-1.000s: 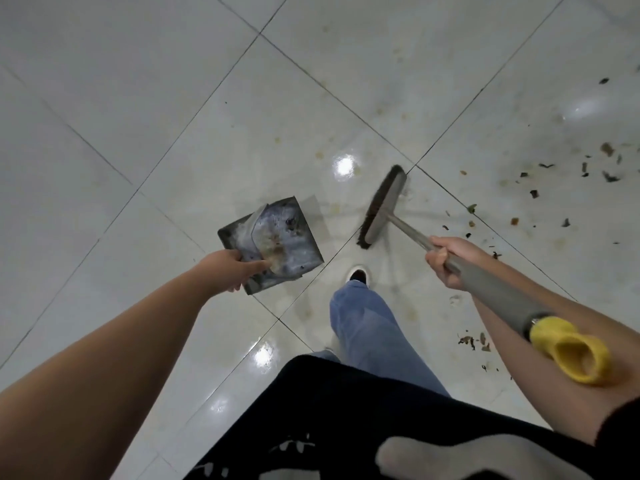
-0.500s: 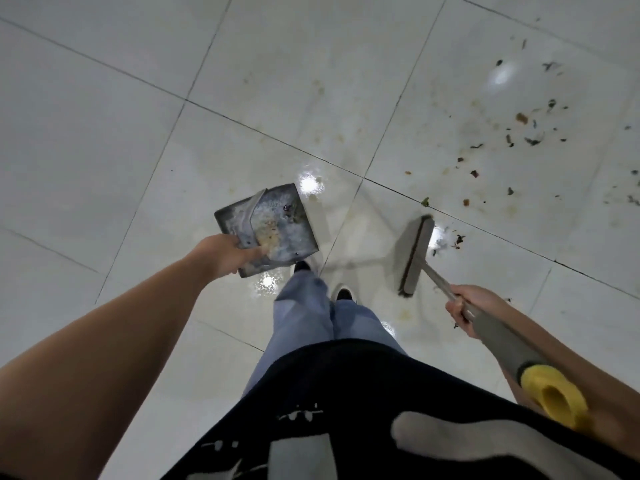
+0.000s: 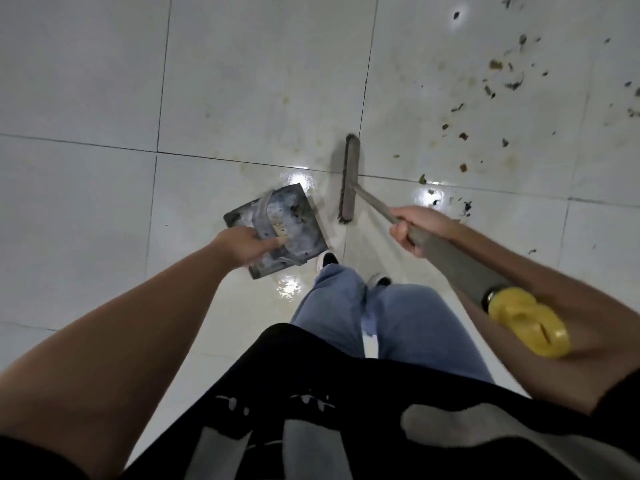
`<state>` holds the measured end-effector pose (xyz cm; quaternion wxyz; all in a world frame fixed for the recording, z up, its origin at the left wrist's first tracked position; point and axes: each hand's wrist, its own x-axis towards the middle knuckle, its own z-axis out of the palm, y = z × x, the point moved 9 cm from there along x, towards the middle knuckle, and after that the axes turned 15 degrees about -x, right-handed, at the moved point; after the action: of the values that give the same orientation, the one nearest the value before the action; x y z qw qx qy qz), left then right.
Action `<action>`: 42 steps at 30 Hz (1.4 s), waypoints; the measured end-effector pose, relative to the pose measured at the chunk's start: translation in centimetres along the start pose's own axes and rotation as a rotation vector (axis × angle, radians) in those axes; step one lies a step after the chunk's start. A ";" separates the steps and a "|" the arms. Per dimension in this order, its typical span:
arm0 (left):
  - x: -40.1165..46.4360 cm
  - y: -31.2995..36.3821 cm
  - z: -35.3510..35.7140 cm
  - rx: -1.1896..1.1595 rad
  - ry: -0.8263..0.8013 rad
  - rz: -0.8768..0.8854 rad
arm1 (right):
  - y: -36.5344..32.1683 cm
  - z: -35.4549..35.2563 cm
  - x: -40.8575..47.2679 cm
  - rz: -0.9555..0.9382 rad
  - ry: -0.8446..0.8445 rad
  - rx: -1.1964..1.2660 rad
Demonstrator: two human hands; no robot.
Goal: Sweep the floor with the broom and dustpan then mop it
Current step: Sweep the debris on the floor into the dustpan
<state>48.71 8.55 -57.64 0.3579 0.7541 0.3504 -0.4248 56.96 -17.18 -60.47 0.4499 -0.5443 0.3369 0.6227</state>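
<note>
My left hand (image 3: pixel 242 244) grips the handle of a grey, dirty dustpan (image 3: pixel 289 221), held above the floor just left of my feet. My right hand (image 3: pixel 417 226) grips the grey shaft of the broom, whose yellow end cap (image 3: pixel 528 322) lies against my right forearm. The broom head (image 3: pixel 349 180) stands narrow and upright in view, a little right of the dustpan, over a tile joint. Scattered brown and dark debris (image 3: pixel 491 98) lies on the white tiles to the upper right of the broom head.
Glossy white floor tiles (image 3: pixel 86 81) with dark joints fill the view, with yellowish stains near the broom. My jeans-clad legs and shoes (image 3: pixel 327 259) stand directly below the dustpan and broom. A few crumbs lie near my right hand (image 3: pixel 465 206).
The view has turned, so the debris patch now sits further up and right. The broom head has swung closer to the dustpan. Both hands keep their holds.
</note>
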 end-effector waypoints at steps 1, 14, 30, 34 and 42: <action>0.3 0.6 -0.1 0.019 -0.008 0.005 | -0.9 0.1 0.4 -0.005 -0.016 0.014; 3.0 10.5 0.5 0.022 -0.102 -0.030 | -0.4 -15.1 1.7 -0.116 -0.110 0.568; 2.8 28.1 7.6 0.307 -0.110 0.151 | 15.4 -31.1 -7.1 0.047 0.210 0.736; 2.4 30.7 9.1 0.430 -0.096 0.178 | 13.2 -30.6 -6.6 -0.063 0.215 0.626; 1.3 35.0 10.2 0.619 -0.042 0.271 | 3.7 -26.9 -4.9 -0.121 -0.068 0.572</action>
<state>74.37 -17.10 -54.19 0.1722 0.8579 0.0936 -0.4750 63.65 -43.91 -60.76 0.6323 -0.3932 0.4504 0.4927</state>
